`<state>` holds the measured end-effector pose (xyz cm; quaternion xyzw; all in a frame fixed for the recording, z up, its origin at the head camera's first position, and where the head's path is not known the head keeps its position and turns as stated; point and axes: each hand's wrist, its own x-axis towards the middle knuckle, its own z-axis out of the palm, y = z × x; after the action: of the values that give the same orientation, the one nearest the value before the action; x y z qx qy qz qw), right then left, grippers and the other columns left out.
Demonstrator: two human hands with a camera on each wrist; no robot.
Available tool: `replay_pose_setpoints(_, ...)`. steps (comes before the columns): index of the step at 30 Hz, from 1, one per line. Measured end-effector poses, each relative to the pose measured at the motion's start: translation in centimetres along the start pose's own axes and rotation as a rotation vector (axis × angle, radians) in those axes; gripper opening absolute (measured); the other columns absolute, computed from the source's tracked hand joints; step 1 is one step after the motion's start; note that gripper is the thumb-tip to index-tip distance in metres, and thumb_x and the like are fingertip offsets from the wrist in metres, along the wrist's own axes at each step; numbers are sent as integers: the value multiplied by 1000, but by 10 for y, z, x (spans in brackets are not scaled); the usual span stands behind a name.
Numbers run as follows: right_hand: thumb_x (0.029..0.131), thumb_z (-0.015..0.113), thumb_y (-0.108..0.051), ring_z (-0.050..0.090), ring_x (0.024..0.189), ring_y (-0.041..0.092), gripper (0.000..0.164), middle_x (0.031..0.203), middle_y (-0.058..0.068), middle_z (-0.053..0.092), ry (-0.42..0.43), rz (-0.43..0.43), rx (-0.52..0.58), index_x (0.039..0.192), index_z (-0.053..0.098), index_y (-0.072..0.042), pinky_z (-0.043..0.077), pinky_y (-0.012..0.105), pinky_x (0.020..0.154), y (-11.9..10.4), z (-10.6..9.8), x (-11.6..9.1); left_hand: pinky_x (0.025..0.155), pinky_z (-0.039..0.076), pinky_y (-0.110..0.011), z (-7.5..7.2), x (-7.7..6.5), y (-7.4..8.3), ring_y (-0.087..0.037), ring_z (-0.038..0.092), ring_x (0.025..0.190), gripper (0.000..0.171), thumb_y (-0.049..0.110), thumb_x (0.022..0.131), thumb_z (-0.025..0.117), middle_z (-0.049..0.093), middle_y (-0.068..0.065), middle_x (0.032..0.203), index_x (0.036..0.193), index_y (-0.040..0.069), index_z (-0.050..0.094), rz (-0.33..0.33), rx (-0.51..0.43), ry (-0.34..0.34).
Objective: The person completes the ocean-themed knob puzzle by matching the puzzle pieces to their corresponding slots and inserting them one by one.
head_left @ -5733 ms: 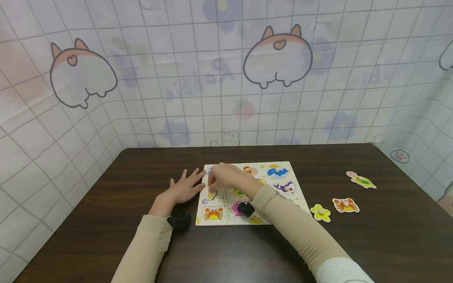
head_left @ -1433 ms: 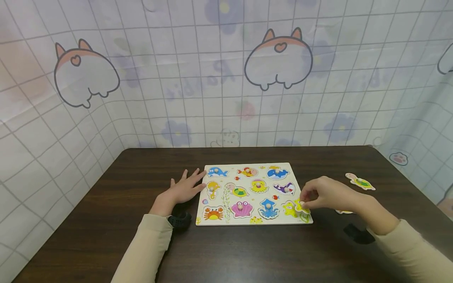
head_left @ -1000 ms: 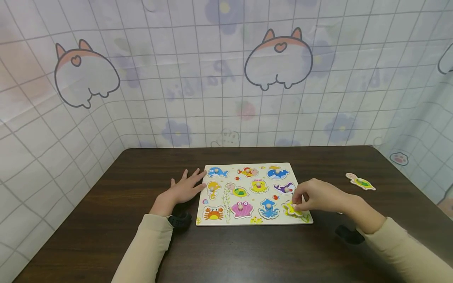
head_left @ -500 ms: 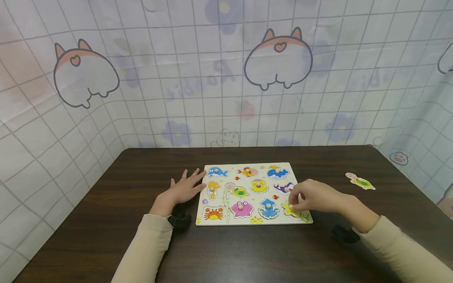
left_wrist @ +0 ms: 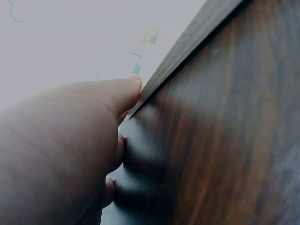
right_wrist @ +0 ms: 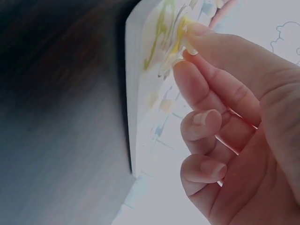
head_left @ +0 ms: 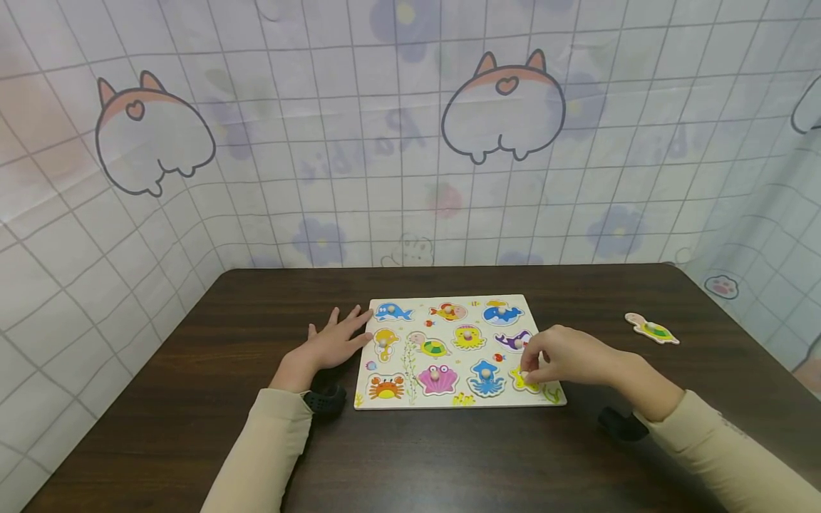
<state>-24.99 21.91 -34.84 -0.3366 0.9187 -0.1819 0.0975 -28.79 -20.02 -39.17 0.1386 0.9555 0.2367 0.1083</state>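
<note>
My right hand (head_left: pixel 567 355) pinches the knob of a yellow starfish puzzle piece (head_left: pixel 517 378), at the lower right corner of a white wooden peg puzzle board (head_left: pixel 442 402). Its fingers cover part of the piece. The right wrist view has the thumb and a fingertip at the yellow piece (right_wrist: pixel 178 40), close over the board, the other fingers curled loosely. My left hand (head_left: pixel 330 345) lies with fingers spread at the board's left edge; in the left wrist view its thumb touches the edge. Other knobbed sea-animal pieces sit in the board, among them a pink shell (head_left: pixel 438 381) and a blue squid (head_left: pixel 486 381).
A turtle piece (head_left: pixel 652 328) lies on the dark wooden table (head_left: pixel 410 456) to the right of the board. The board also shows a turtle picture (head_left: pixel 432 347) without a knob and a crab picture (head_left: pixel 387 387). A patterned cloth (head_left: pixel 359 178) hangs behind the table.
My right hand has left the seahorse at the board's left, gripped the starfish piece from the table and brought it left onto the board's corner. The orange crab piece is now hidden behind my right arm.
</note>
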Motion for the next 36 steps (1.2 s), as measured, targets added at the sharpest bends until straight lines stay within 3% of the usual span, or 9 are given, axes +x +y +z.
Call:
replay_pose_setpoints(25,86,84,-20,52,71,8,9,75,-14,61,-18,65,-48,81,76,-22,45,27,60,-13,-1,2,109,-10,-77,0,0,1,-45,-8,154,64,43,110,45,10,-13,171,166,20,24,-1,-2,-4)
replay_pose_setpoints(36,86,83,-18,51,70,9,9,74,-14,60,-32,80,-121,83,75,-21,45,28,62,-22,-2,3,109,-11,-78,1,1,-1,-45,-7,154,65,44,110,46,10,-13,171,166,20,24,-1,6,-3)
